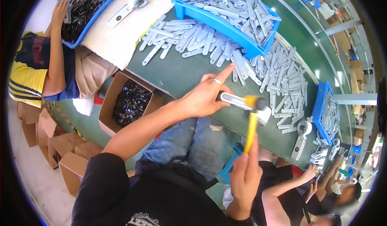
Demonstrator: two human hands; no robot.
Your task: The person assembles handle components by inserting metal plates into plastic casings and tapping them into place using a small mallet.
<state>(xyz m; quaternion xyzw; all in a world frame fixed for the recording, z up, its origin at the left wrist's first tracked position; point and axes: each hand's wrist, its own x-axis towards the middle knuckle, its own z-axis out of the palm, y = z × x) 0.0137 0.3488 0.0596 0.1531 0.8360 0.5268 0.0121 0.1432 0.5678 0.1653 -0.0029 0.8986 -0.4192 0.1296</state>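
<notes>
My left hand (201, 95) grips the dark-edged end of a white handle-shaped part (238, 101) over the green table, its index finger stretched out toward the grey pieces. A rounded white end (264, 116) shows at the right of this part. My right hand (245, 177) is closed around the yellow handle of a hammer (251, 131). The hammer's yellow and black head lies over the white part near its rounded end; whether they touch I cannot tell. Just beyond my left hand lie many long grey plastic strips (209, 40) in loose heaps.
A blue bin (246, 44) heaped with grey strips stands on the table (165, 75); another blue bin (322, 105) is at right. Below the table's left edge sits a cardboard box (105, 109) of black parts. Co-workers sit on both sides. Assembled white handles (300, 139) lie nearby.
</notes>
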